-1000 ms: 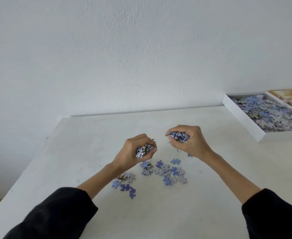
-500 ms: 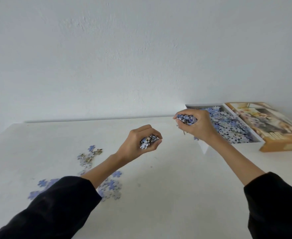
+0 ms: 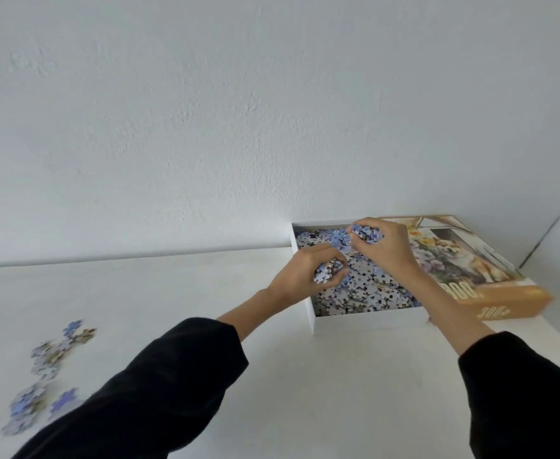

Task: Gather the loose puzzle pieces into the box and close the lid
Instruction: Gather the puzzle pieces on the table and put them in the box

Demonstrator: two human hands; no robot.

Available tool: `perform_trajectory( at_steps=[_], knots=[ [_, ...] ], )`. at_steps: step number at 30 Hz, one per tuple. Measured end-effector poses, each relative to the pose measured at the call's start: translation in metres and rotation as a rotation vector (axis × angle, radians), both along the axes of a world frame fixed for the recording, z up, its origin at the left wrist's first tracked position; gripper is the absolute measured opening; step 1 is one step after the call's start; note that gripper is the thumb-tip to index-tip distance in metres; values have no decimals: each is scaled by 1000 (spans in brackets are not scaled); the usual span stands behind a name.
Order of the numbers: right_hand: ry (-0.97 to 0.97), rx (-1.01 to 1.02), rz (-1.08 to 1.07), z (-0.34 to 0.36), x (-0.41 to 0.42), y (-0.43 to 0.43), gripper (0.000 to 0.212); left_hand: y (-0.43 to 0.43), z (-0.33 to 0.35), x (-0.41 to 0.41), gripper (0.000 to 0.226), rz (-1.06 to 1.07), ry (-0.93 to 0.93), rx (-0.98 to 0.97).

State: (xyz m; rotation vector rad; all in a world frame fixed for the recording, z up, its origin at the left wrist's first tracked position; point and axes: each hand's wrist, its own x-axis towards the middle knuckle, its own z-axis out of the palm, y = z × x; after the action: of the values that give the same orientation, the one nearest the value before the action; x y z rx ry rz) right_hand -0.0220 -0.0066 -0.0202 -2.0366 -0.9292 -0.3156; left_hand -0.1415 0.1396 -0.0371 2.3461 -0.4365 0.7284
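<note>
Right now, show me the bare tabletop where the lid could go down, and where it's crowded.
Widest bare table: between the loose pieces at left and the box. A smaller patch lies in front of the box, between the sleeves. Crowded: far right, box beside lid, with left hand and right hand gripping more pieces over it.

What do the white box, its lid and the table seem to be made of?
The white box looks like matte cardboard: thin walls. The lid is probably printed cardboard: photo picture, orange side. The table is white, matte, mottled; material unclear, perhaps painted.
</note>
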Motion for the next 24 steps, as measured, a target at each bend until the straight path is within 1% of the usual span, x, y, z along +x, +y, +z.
perform_trajectory(
  at_steps=[4,7,11,13,16,19,20,21,24],
  knots=[
    [104,2,-38,-17,19,-1,21,-7,-8,38,13,16,70,52],
    [212,32,-11,-28,31,-1,20,-2,-19,56,18,84,74,129],
    [186,58,28,-35,47,0,21,5,-28,69,24,86,106,186],
    [177,53,31,-39,52,3,25,5,-28,71,28,81,130,161],
    [191,102,26,-45,54,8,23,6,-30,68,33,115,157,120],
    [179,141,-25,-48,54,8,35,4,-35,61,44,160,200,156],
    [143,104,-51,-49,55,7,38,2,-37,59,46,183,214,160],
    [109,25,-77,-50,57,7,38,1,-40,57,46,212,232,170],
    [78,-367,-137,-55,61,7,28,-2,-47,56,52,318,347,283]
  ],
)
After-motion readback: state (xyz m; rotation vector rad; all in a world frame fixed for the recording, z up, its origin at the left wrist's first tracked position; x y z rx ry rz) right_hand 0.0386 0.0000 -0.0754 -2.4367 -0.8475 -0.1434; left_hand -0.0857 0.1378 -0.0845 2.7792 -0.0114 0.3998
